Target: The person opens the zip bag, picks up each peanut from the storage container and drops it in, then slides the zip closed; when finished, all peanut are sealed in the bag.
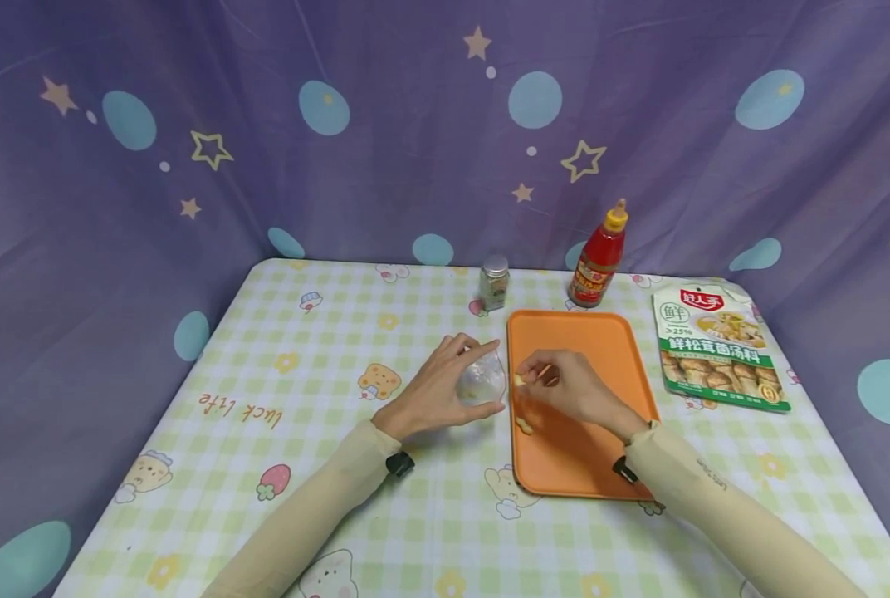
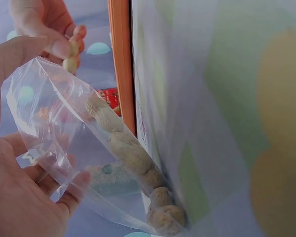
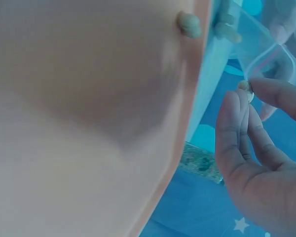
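My left hand [image 1: 436, 389] holds a clear plastic bag [image 1: 484, 378] at the tray's left edge, thumb and fingers spread around its mouth. Several peanuts [image 2: 130, 150] lie along the bottom of the bag in the left wrist view. Close to the bag's mouth, my right hand [image 1: 574, 389] pinches a single peanut [image 3: 245, 89] between thumb and fingertips. Another peanut [image 1: 523, 425] rests on the orange tray [image 1: 587, 457], just inside its left rim and below the right hand.
Behind the tray stand a small shaker jar [image 1: 494, 284] with a grey cap and a red sauce bottle [image 1: 598, 262] with a yellow top. A green and white food pouch [image 1: 721, 349] lies to the right. A checked cloth [image 1: 303, 332] covers the table; a purple curtain hangs behind.
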Demonstrator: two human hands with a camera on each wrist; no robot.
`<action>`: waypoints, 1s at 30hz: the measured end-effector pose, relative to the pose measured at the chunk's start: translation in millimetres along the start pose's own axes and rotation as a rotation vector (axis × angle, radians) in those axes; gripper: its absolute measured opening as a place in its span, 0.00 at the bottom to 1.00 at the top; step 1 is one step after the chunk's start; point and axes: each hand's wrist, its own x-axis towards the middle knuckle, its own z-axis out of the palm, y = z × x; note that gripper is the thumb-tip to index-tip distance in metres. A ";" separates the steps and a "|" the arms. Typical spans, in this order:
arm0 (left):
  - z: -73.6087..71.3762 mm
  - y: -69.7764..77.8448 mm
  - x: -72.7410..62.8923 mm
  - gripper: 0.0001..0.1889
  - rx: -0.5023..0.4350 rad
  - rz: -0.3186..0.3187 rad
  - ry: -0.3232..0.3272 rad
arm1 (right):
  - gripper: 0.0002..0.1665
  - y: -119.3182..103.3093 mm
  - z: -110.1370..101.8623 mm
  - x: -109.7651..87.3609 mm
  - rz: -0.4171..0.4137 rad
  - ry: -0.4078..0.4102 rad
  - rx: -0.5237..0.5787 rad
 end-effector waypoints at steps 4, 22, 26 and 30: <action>-0.9 0.8 -0.7 0.47 -0.002 0.001 0.002 | 0.08 -8.3 -0.5 2.5 0.000 0.010 0.020; 0.3 0.4 -0.6 0.48 0.009 0.012 -0.002 | 0.09 -32.4 10.2 11.3 -0.051 -0.051 0.076; 0.6 -0.2 0.0 0.48 0.009 0.020 0.008 | 0.09 -33.1 10.1 11.9 -0.070 -0.072 0.090; 0.7 -0.5 -0.3 0.48 0.002 0.017 0.005 | 0.08 -31.9 9.7 11.0 -0.065 -0.075 0.099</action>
